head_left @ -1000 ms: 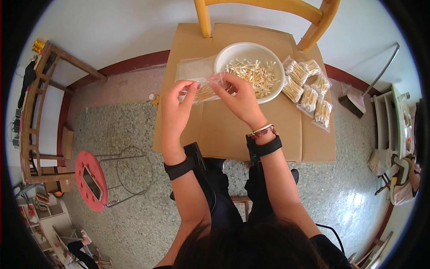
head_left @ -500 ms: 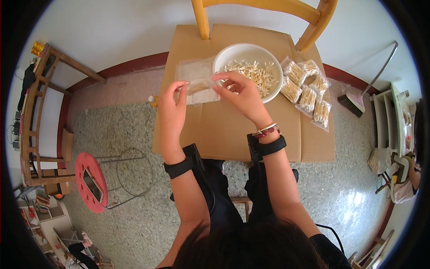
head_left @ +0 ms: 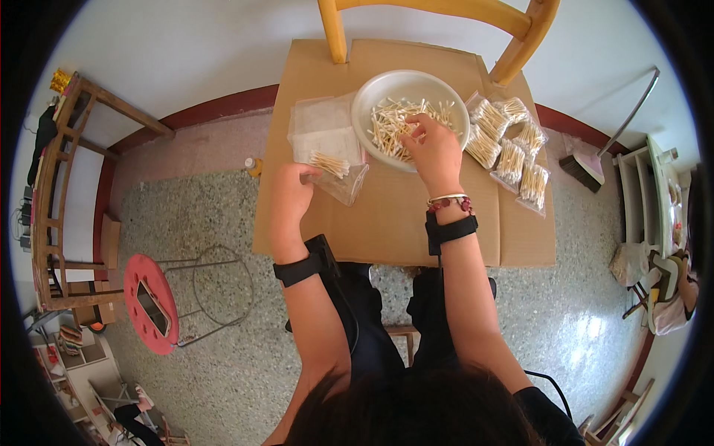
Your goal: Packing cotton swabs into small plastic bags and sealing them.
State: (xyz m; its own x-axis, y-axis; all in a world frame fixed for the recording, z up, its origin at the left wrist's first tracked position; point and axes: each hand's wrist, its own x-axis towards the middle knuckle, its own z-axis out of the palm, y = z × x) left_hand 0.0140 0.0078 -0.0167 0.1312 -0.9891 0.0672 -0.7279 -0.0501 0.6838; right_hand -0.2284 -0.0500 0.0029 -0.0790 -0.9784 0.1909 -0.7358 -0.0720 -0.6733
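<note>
This looks like a room in a home used for small hand-packing work. The floor (head_left: 223, 223) is speckled terrazzo with a dark red skirting (head_left: 216, 108) along a plain white wall (head_left: 186, 52). A sheet of brown cardboard (head_left: 387, 215) serves as the bench top, set against a yellow wooden chair (head_left: 446, 22) at the far side. On it stand a white bowl of cotton swabs (head_left: 394, 111) and filled clear packets (head_left: 513, 149) to the right. A wooden frame (head_left: 59, 186) stands at the left, a red stool with wire legs (head_left: 149, 305) lies tipped nearby, and a broom (head_left: 595, 160) leans at the right beside a pale shelf unit (head_left: 654, 201).
</note>
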